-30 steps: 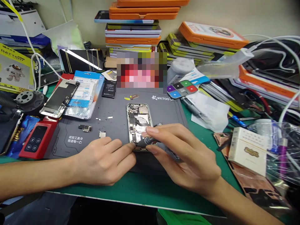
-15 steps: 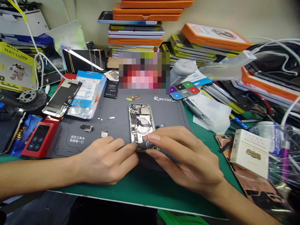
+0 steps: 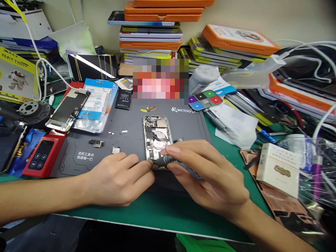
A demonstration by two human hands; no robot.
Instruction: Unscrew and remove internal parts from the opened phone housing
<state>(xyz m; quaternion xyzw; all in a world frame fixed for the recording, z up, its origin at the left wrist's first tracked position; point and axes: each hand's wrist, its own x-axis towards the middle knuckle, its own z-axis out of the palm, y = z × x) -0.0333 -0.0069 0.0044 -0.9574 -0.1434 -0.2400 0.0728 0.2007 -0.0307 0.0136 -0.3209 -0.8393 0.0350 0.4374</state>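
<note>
An opened phone (image 3: 157, 140) lies on the dark mat, its circuit board, flex cable and round coil exposed. My left hand (image 3: 126, 180) is curled closed at its lower left corner, fingertips pressed to the phone's edge. Between the thumb and fingers of my right hand (image 3: 210, 178) is a dark grey screwdriver (image 3: 164, 160), held low over the phone's bottom end. The screwdriver's tip is too small to make out. Left of the phone lie a small metal plate (image 3: 116, 150) and a camera module (image 3: 96, 143).
A loose battery (image 3: 123, 99), a removed screen (image 3: 67, 110) and a red device (image 3: 40, 154) lie to the left. Stacked orange cases (image 3: 164, 14) stand at the back. A white box (image 3: 278, 169) sits at right. Tiny pieces (image 3: 124, 131) lie on the mat (image 3: 183, 122).
The screwdriver has tilted slightly, and more of its front shows between my right fingers. My left hand stays at the phone's corner. The whole view has shifted a little.
</note>
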